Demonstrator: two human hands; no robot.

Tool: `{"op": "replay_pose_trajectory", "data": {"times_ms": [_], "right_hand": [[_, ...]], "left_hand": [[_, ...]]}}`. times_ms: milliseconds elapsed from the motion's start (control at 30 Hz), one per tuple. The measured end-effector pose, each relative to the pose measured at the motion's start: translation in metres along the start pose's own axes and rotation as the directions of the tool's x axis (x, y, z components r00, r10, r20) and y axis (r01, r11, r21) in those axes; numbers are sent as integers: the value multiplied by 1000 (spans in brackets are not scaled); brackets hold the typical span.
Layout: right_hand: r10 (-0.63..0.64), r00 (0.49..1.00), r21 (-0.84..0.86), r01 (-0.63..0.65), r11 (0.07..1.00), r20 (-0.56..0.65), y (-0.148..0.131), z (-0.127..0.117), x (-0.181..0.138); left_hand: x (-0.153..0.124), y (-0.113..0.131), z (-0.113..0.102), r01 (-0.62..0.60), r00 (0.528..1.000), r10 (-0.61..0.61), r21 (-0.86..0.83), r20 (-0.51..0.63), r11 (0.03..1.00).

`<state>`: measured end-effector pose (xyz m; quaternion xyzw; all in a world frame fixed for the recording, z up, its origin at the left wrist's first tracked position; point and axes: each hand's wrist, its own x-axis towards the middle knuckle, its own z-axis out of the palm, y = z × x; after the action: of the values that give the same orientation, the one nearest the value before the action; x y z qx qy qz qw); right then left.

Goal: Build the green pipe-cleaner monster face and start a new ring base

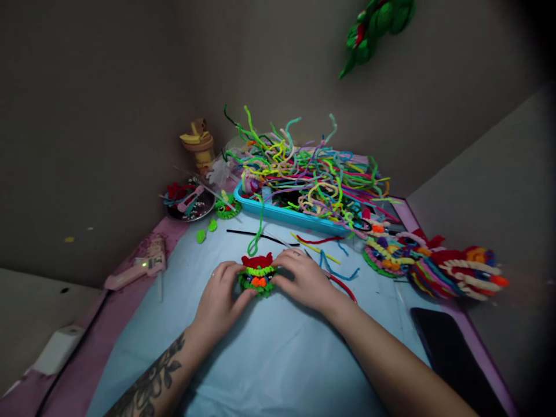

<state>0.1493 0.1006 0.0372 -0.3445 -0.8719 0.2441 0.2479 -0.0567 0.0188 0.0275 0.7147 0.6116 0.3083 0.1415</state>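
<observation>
A small fuzzy pipe-cleaner figure (259, 271) is upright between my two hands just above or on the blue sheet; I cannot tell whether it touches the sheet. Its top is red, with a lime band, orange bits in the middle and darker green below. My left hand (223, 289) grips its left side between thumb and fingers. From the other side, my right hand (302, 279) pinches its right edge. Beyond the hands lie a black pipe cleaner (243, 232), a red one (319, 239) and bent blue ones (337, 272). Red-handled scissors (343, 286) rest partly hidden behind my right hand.
A blue tray (286, 216) heaped with colourful pipe cleaners stands at the back. On the left are a pink glue gun (143, 267) and a metal bowl (204, 209). Several multicoloured fuzzy pieces (460, 272) and a dark phone (452, 353) lie on the right.
</observation>
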Motion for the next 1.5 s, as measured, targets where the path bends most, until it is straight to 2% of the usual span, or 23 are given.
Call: {"op": "replay_pose_trajectory", "data": {"times_ms": [133,333,667,867,1033,1100,1167,1233,1300,1367,1433,1500], "right_hand": [[-31,998,-124,38,992,60,-7,2,-1],[-120,991,-295,132,946,59,-5,8,-2],[-102,993,-295,114,949,54,-4,14,-4],[-81,997,-192,79,978,-4,-6,9,-3],[-58,998,-184,61,981,23,-9,15,-4],[-51,999,-149,48,988,-14,-9,16,-4],[-27,992,-103,15,995,-122,-6,10,-3],[35,964,-49,-49,998,-264,2,-7,0],[143,912,18,-147,989,-384,13,-31,3],[273,827,39,-292,956,-492,25,-57,4],[365,815,-31,-423,906,-450,34,-75,4],[437,854,-157,-491,857,-283,41,-82,4]], "left_hand": [[-1,-1,3,-6,1000,6,-6,9,1000],[0,-1,6,5,1000,-5,-24,21,1000],[1,-2,4,23,1000,-23,-40,-6,999],[1,-4,-1,-15,999,15,-2,42,1000],[0,-6,-3,-35,998,34,31,47,999],[-1,-7,-4,-51,998,49,49,40,997],[-1,-10,-6,-67,998,67,80,-4,995],[0,-14,-9,-58,994,69,122,-86,991],[4,-19,-14,-33,985,59,158,-163,987],[9,-23,-20,-19,978,57,189,-200,982],[18,-24,-27,-28,975,77,227,-209,974],[30,-22,-33,-72,976,123,270,-178,960]]}}
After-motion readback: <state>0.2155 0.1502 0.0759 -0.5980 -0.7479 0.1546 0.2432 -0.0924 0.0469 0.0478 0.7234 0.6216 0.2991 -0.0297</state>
